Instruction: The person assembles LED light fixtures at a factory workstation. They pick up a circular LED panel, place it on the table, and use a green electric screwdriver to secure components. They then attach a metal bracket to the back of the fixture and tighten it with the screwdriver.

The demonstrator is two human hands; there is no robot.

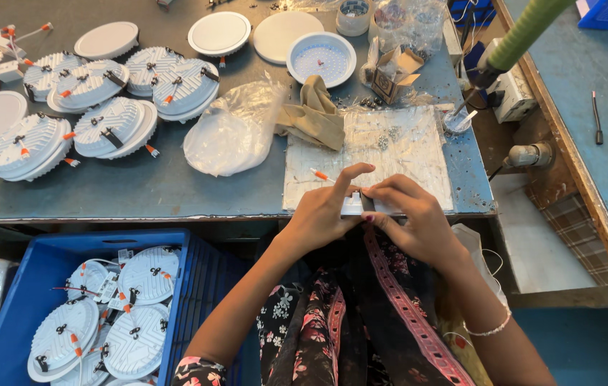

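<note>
The grey table (175, 193) is spanning the upper frame, carrying round white downlight housings (111, 129) clustered at upper left, apparently staged as a batch. A blue crate (175, 246) at lower left is holding more of the same housings, within reach below the table edge. A scuffed metal work plate (404, 154) is lying at centre, seemingly serving as a working surface, with a clear plastic bag (229, 136) and a tan cloth (318, 114) just beside it. At centre, the left hand (322, 211) and right hand (414, 218) are meeting at the plate's near edge, their fingers pinching a small white part (355, 206), both hands steadying it closely; a dark piece is showing between the fingertips.
</note>
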